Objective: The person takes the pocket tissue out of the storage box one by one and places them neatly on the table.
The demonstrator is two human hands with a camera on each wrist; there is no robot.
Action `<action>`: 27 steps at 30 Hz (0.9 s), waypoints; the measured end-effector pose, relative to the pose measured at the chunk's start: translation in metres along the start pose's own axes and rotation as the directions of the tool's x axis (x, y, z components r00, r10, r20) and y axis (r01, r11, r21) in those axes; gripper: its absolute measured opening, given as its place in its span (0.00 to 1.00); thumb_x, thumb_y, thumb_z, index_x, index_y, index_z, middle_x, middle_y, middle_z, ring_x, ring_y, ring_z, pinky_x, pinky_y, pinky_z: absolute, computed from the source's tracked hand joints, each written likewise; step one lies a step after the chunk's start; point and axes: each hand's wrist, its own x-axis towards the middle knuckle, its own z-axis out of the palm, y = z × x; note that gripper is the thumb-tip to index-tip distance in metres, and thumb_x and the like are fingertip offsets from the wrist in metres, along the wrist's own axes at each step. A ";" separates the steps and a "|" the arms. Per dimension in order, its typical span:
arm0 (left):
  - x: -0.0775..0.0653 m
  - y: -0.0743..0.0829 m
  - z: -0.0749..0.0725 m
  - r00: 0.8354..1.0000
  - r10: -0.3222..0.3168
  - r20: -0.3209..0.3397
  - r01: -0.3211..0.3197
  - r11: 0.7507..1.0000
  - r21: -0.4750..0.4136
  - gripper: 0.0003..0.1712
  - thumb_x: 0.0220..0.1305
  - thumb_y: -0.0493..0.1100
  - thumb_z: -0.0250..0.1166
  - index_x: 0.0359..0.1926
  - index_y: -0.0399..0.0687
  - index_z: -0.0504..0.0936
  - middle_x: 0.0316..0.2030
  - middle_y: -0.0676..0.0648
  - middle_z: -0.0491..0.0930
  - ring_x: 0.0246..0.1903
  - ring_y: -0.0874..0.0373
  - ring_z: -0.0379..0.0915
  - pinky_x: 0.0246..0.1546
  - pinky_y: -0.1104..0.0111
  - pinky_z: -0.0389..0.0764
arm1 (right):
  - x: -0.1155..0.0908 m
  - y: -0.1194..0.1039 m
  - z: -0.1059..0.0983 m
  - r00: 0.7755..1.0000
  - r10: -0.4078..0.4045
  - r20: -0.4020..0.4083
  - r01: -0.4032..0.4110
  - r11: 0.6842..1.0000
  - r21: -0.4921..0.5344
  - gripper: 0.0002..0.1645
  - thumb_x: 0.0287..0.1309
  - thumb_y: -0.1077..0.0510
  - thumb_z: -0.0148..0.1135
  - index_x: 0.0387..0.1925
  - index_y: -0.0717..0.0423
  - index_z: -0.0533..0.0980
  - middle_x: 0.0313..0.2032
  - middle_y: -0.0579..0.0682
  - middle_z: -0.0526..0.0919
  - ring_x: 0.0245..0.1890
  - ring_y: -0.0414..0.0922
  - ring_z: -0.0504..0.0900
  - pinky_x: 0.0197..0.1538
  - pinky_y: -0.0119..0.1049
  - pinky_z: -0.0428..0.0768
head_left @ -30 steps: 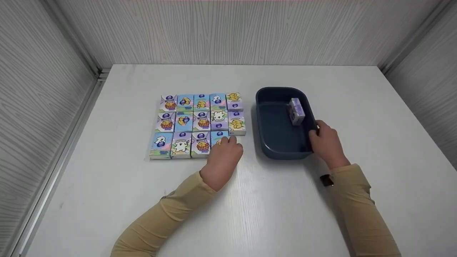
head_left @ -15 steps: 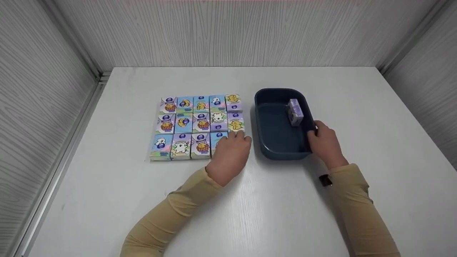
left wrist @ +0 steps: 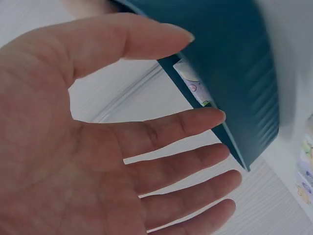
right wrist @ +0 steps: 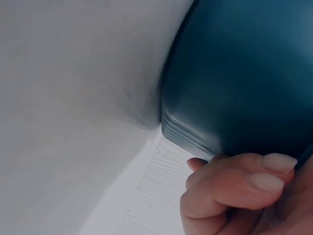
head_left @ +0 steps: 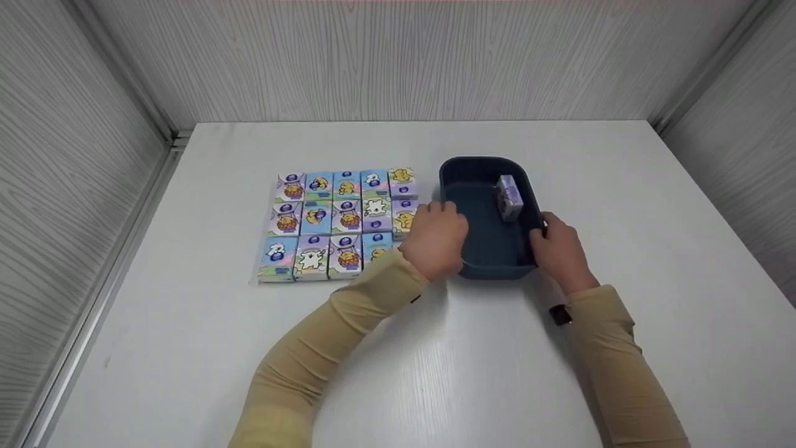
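Note:
My left hand (head_left: pixel 435 239) is at the near left corner of a dark teal plastic bin (head_left: pixel 491 271). In the left wrist view its fingers are straight and spread, with the thumb and index fingertips close to the bin's rim; whether they touch it I cannot tell. No pack is in its palm. My right hand (head_left: pixel 559 252) grips the bin's right side, thumb at the rim, and its fingers are curled in the right wrist view. Inside the bin one purple cartoon-printed pack (head_left: pixel 510 198), like a pocket tissue pack, stands on edge by the right wall.
Left of the bin, several similar small packs (head_left: pixel 346 214) lie flat in three rows on the white table (head_left: pixel 398 373). My left hand and sleeve partly cover the lower right of this group. Grey wood-grain panels (head_left: pixel 398 62) enclose the table behind and at both sides.
My left hand has moved right from the front right packs to the bin's near left corner. The right hand keeps its grip on the bin. The whole view has shifted slightly.

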 end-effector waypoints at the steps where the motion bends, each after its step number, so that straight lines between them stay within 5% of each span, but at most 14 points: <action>1: 0.003 0.001 -0.002 1.000 -0.011 0.022 0.011 1.000 0.005 0.31 0.51 0.54 0.69 0.53 0.43 0.77 0.50 0.42 0.73 0.49 0.48 0.67 0.53 0.55 0.68 | 0.000 0.000 0.000 1.000 0.001 0.001 -0.001 1.000 -0.001 0.27 0.66 0.60 0.41 0.63 0.68 0.64 0.50 0.67 0.77 0.41 0.55 0.76 0.47 0.50 0.74; 7: 0.027 0.011 -0.007 0.998 -0.011 0.064 0.012 1.000 -0.028 0.31 0.56 0.56 0.64 0.56 0.43 0.77 0.53 0.42 0.73 0.52 0.46 0.68 0.56 0.55 0.67 | 0.001 -0.001 0.001 1.000 0.016 0.019 -0.016 1.000 -0.006 0.27 0.66 0.59 0.41 0.64 0.67 0.63 0.53 0.68 0.75 0.44 0.56 0.75 0.49 0.51 0.74; 16: 0.074 0.022 0.001 0.987 0.137 -0.081 -0.144 0.985 -0.090 0.24 0.66 0.44 0.57 0.62 0.43 0.72 0.57 0.43 0.72 0.54 0.49 0.71 0.53 0.59 0.73 | 0.000 -0.003 0.003 1.000 0.020 0.009 -0.020 1.000 -0.020 0.27 0.67 0.59 0.41 0.64 0.67 0.64 0.49 0.67 0.77 0.39 0.54 0.77 0.43 0.47 0.75; 22: 0.101 0.019 0.002 0.979 0.194 -0.066 -0.205 0.943 -0.262 0.26 0.69 0.39 0.51 0.67 0.40 0.65 0.64 0.41 0.66 0.62 0.51 0.64 0.61 0.67 0.64 | 0.000 -0.004 0.004 1.000 -0.007 -0.023 0.006 1.000 -0.029 0.27 0.66 0.60 0.42 0.63 0.68 0.66 0.39 0.64 0.80 0.30 0.51 0.76 0.34 0.42 0.74; 27: 0.111 0.019 0.000 0.978 0.206 -0.036 -0.208 0.936 -0.283 0.22 0.70 0.37 0.50 0.62 0.39 0.69 0.60 0.42 0.71 0.60 0.53 0.66 0.61 0.70 0.63 | 0.002 -0.002 0.003 0.999 -0.012 -0.040 0.011 0.999 -0.035 0.27 0.65 0.61 0.42 0.63 0.68 0.67 0.37 0.63 0.80 0.29 0.51 0.75 0.34 0.41 0.73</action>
